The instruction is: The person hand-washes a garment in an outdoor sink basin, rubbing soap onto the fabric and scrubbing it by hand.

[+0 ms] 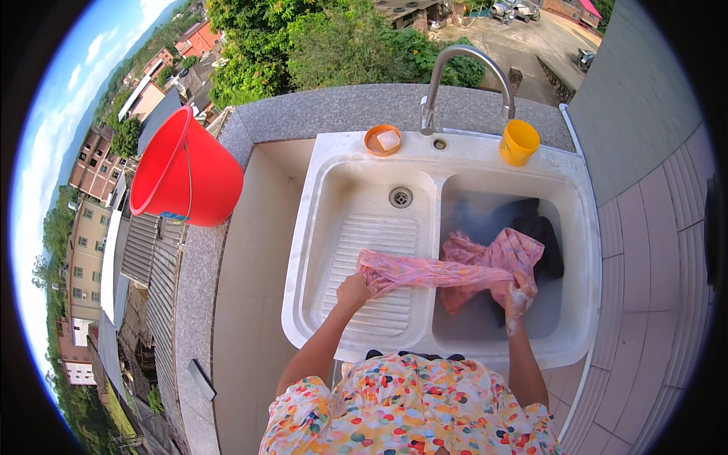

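Observation:
A wet pink patterned garment [438, 272] stretches between my two hands, across the divider of a white double-basin laundry sink [300, 273]. Over the ribbed washboard [392, 318] of the left basin, my left hand [354, 294] grips one end. My right hand [518, 298], with suds on its skin, clutches the bunched part above the right basin. Some of the pink cloth hangs into cloudy grey water [472, 210] there. Beside and beneath it, a dark cloth [545, 239] lies partly under water.
At the sink's back rim sit an orange dish [372, 149] holding a bar of soap [389, 140], a curved metal faucet [435, 85] and a yellow cup [518, 143]. A red bucket [213, 176] stands on the granite ledge [199, 273] at left. A phone-like flat object [201, 380] lies farther down that ledge.

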Motion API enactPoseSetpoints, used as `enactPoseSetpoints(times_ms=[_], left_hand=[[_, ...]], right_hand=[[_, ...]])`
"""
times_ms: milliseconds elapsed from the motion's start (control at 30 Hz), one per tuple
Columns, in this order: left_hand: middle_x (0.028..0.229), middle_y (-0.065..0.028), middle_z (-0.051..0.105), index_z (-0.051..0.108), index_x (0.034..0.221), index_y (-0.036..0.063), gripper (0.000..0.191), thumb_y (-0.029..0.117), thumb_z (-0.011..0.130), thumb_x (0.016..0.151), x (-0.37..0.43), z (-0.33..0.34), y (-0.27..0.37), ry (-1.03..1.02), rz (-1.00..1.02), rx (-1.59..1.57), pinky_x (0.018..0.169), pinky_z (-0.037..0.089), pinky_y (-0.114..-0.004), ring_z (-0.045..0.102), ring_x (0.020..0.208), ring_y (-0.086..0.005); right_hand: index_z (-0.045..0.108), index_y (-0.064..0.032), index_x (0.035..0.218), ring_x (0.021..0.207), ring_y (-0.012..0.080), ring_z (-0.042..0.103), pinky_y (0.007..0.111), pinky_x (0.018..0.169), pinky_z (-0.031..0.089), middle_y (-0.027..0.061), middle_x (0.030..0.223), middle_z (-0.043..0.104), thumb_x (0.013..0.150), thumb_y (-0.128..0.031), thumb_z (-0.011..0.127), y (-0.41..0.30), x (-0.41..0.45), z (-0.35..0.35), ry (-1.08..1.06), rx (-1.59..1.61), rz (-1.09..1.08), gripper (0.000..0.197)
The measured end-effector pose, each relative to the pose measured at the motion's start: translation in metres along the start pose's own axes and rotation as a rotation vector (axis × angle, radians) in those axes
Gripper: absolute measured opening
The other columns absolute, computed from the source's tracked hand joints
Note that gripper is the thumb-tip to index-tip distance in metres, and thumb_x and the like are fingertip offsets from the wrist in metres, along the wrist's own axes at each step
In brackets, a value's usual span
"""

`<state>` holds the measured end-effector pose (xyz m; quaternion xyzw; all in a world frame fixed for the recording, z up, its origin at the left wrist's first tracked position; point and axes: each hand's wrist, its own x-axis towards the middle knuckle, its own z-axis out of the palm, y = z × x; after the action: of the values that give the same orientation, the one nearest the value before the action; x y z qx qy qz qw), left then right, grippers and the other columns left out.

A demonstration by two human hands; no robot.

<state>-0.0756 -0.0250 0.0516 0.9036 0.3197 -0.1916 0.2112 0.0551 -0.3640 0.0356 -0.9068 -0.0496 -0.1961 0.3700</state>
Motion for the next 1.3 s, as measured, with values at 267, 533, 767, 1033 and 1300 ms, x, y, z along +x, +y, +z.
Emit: enactPoseSetpoints(times_ms=[267,533,767,1033,1300], left_hand=[[0.054,0.0013,0.047,0.055,0.061,0.0008,0.012,0.001,0.059,0.072,0.007,-0.062,-0.005,0.091,0.223,-0.858,0.046,0.033,-0.021,0.041,0.052,-0.0067],[0.055,0.0058,0.034,0.048,0.059,0.0056,0.018,0.0,0.058,0.073,0.014,-0.133,-0.016,-0.03,0.346,-0.519,0.046,0.026,-0.023,0.03,0.053,-0.0046],[0.06,0.0017,0.049,0.053,0.062,0.0022,0.011,-0.002,0.057,0.072,0.038,-0.142,-0.029,0.172,0.279,-0.805,0.051,0.034,-0.021,0.039,0.054,-0.0065],[0.073,-0.0053,0.056,0.051,0.072,0.0027,0.005,0.002,0.053,0.077,0.035,-0.14,-0.01,0.278,0.419,-1.481,0.064,0.044,-0.027,0.053,0.066,-0.0134],[0.065,-0.0036,0.053,0.051,0.069,0.0038,0.009,0.006,0.055,0.077,0.056,-0.157,0.012,0.247,0.397,-1.136,0.057,0.042,-0.025,0.05,0.06,-0.0114]], right_hand=[[0.061,0.005,0.081,0.072,0.0145,0.053,0.023,0.063,0.043,0.0036,0.08,0.057,0.068,0.001,0.056,0.004,0.014,-0.007,-0.322,0.683,0.685,0.014],[0.057,0.0049,0.083,0.071,0.0149,0.054,0.026,0.061,0.044,0.0062,0.081,0.054,0.072,-0.006,0.057,0.04,0.018,-0.004,-0.805,0.888,0.816,0.016],[0.051,-0.0006,0.081,0.045,0.0186,0.053,0.029,0.041,0.045,0.0092,0.069,0.056,0.076,-0.012,0.053,-0.001,0.029,-0.014,-0.749,0.78,0.727,0.013],[0.058,-0.0013,0.072,0.047,0.0107,0.052,0.019,0.048,0.04,0.0022,0.058,0.055,0.081,-0.015,0.054,-0.007,0.03,-0.007,-0.747,1.096,0.638,0.017],[0.057,-0.0027,0.083,0.051,0.0052,0.046,0.019,0.047,0.039,0.0005,0.065,0.052,0.076,-0.019,0.062,-0.044,0.044,-0.03,-0.789,0.852,0.441,0.018]])
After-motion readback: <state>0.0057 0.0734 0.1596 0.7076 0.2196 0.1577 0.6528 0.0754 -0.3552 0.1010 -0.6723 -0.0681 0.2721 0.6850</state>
